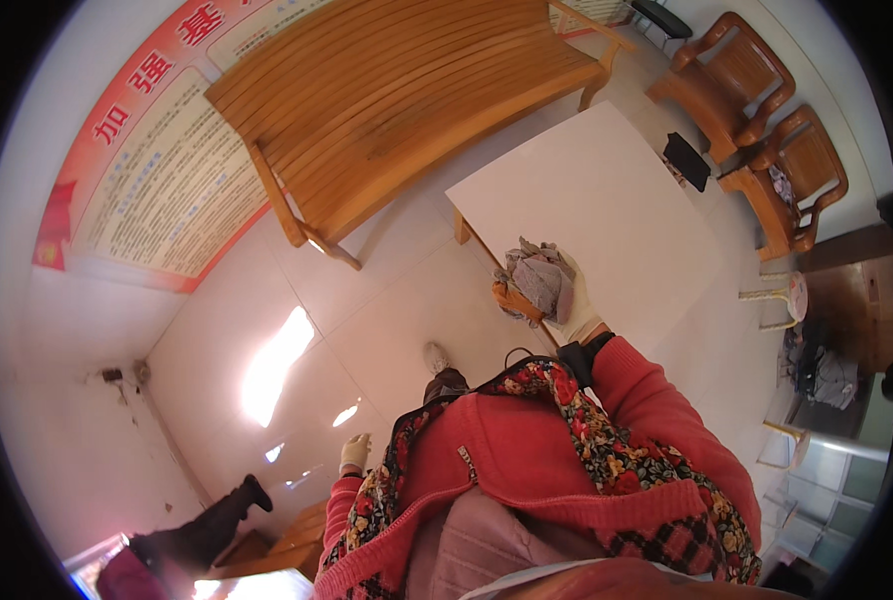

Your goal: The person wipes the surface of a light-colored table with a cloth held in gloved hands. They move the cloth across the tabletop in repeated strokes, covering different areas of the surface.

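Observation:
My right hand (581, 303), in a pale glove, is closed around a bunched-up cloth (541, 279). The cloth is grey with an orange-brown part, and it sits at the left edge of a white-topped table (607, 190), partly hanging over that edge. Most of the fingers are hidden behind the folds. My left hand (356, 453), gloved too, hangs low at my side over the floor, away from the table. It looks loosely open and holds nothing that I can see.
A slatted wooden bench (407, 110) stands beyond the table. Wooden armchairs (742, 85), a black item (687, 162) and a small stool (789, 298) are to the right. Another person's dark-clothed leg (202, 525) shows at the lower left, near wooden furniture (292, 545).

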A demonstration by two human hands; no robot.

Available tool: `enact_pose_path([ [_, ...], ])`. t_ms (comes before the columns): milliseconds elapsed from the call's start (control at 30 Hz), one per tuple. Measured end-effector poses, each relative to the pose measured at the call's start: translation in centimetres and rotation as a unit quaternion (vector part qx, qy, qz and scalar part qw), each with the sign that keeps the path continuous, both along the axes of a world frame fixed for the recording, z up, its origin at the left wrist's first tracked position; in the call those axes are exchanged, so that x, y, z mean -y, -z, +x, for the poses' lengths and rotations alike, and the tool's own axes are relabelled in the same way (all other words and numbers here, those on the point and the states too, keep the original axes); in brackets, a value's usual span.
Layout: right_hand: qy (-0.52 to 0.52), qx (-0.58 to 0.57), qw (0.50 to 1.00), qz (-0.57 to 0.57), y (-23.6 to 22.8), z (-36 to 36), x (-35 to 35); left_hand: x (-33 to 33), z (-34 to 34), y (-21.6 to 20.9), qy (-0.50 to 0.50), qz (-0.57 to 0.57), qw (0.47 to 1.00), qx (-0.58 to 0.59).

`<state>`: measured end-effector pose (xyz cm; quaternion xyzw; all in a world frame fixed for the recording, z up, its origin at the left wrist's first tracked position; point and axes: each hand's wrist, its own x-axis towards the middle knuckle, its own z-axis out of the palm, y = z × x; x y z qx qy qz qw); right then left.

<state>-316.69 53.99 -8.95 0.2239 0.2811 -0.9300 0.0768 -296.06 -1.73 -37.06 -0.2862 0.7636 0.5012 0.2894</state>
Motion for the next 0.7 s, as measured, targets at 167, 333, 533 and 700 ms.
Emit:
enact_pose_path([
  [167, -0.024, -0.065, 0.998, 0.014, -1.4, -6.9, 0.4, 7.8, -20.3, -5.2, 0.271, -0.184, 0.933, -0.149],
  [333, 0.044, -0.084, 0.995, -0.036, 0.9, -16.4, -1.9, 3.6, -39.7, -8.8, 0.058, -0.035, 0.989, -0.132],
  [533, 0.114, -0.099, 0.986, -0.076, 4.5, -28.8, -4.5, -6.2, -53.3, -11.7, 0.240, -0.055, 0.963, -0.111],
  [700, 0.117, -0.081, 0.985, -0.096, 2.7, -36.7, -8.1, -11.3, -64.2, -13.7, 0.284, -0.022, 0.952, -0.112],
])
